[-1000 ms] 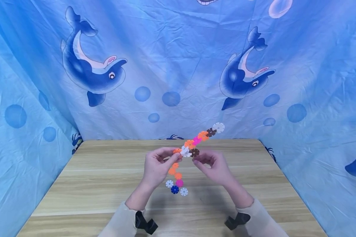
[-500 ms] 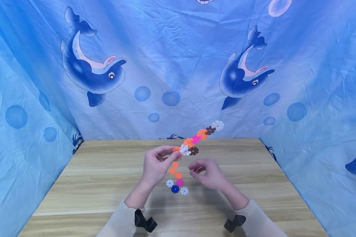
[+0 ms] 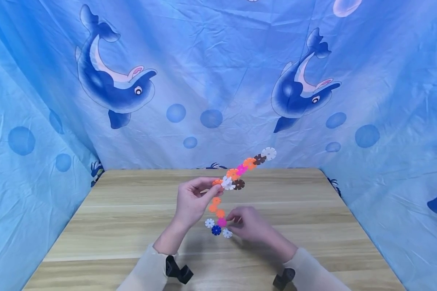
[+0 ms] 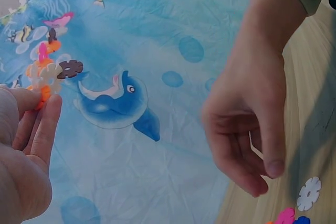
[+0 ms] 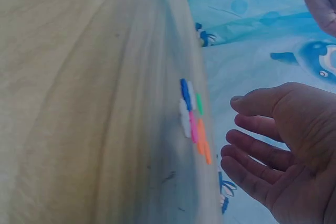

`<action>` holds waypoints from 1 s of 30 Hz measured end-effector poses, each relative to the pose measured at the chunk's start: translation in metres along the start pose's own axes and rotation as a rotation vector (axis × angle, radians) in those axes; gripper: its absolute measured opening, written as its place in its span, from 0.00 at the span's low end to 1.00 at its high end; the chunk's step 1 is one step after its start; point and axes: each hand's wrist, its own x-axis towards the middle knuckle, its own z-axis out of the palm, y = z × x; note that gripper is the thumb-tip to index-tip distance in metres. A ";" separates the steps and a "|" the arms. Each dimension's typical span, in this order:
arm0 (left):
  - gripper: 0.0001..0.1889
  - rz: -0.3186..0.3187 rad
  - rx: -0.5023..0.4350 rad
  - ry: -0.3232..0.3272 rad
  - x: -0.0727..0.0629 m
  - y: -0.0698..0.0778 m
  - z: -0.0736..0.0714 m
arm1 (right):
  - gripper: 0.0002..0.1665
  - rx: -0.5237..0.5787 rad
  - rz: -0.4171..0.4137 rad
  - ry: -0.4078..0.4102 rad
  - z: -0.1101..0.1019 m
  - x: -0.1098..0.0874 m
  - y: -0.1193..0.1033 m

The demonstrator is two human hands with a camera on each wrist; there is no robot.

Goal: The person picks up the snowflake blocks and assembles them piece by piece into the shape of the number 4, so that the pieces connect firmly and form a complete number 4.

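Observation:
My left hand [image 3: 192,201] holds up a chain of notched plastic discs, pinching an orange disc [image 3: 217,182] at its near end between thumb and fingers. From there the chain slants up to the right through a white disc [image 3: 227,183], orange and pink [image 3: 242,169] discs, to a white disc [image 3: 268,153] at the tip. A brown disc [image 3: 238,184] sticks out sideways. My right hand [image 3: 253,226] hovers beside loose discs on the table, its fingers loosely bent with nothing between them. The pink loose disc [image 3: 222,222] and a white one [image 3: 227,233] lie nearest its fingertips.
On the wooden table [image 3: 131,226] lie more loose discs: a blue one [image 3: 216,230], a white one [image 3: 209,223], several orange ones [image 3: 220,213], and a green one [image 5: 199,103] visible in the right wrist view. Blue dolphin-print cloth [image 3: 218,81] surrounds the table's back and sides.
My right hand has left the brown disc on the chain and moved down toward the loose discs. My left hand stays nearly in place with the chain.

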 end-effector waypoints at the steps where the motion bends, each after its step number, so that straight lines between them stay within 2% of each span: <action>1: 0.10 0.000 0.001 0.001 0.000 0.000 0.000 | 0.12 -0.002 -0.004 -0.006 0.002 0.000 0.001; 4: 0.10 -0.001 0.003 0.003 0.000 0.000 0.001 | 0.14 -0.014 -0.027 -0.019 0.007 0.001 0.004; 9: 0.10 -0.002 -0.007 0.002 -0.001 -0.002 0.001 | 0.15 -0.073 -0.112 -0.014 0.015 0.002 0.008; 13: 0.10 -0.012 -0.017 0.001 -0.002 -0.002 0.002 | 0.15 -0.121 -0.140 -0.013 0.021 0.003 0.011; 22: 0.10 0.010 -0.022 -0.002 -0.004 -0.004 0.003 | 0.10 -0.172 -0.133 0.015 0.026 0.002 0.011; 30: 0.10 0.006 -0.017 0.013 -0.005 -0.003 0.004 | 0.12 -0.097 -0.107 0.004 0.023 0.001 0.017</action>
